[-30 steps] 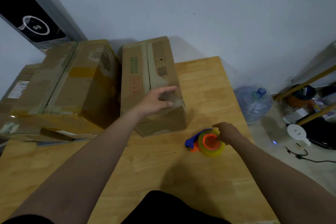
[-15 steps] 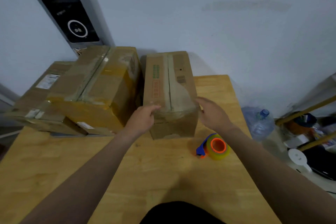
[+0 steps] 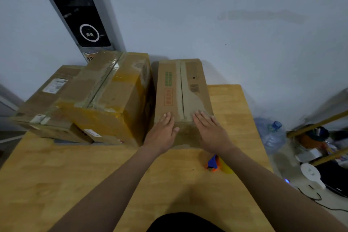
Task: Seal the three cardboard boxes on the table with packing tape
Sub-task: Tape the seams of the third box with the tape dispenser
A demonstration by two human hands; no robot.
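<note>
Three cardboard boxes stand at the back of the wooden table point(image 3: 75, 184). The narrow box point(image 3: 180, 88) on the right has a taped centre seam. My left hand point(image 3: 162, 132) lies flat on its near left flap. To the right of the seam, my right hand point(image 3: 211, 132) presses flat on the near end, fingers straight. A large box with yellowish tape point(image 3: 111, 96) sits in the middle, and a flat box with a white label point(image 3: 50, 96) is at the far left. The tape dispenser point(image 3: 214, 164), blue and orange with a yellow roll, lies on the table, partly hidden under my right forearm.
A white wall rises behind the boxes, with a dark panel point(image 3: 75, 9) at the left. Off the table's right edge are a water jug point(image 3: 273, 133), a shelf with clutter point(image 3: 320, 137), a white device point(image 3: 310, 173) and cables on the floor.
My right hand left the tape dispenser on the table and moved up onto the narrow box. My left hand shifted to the box's near left flap. Both now lie flat on top.
</note>
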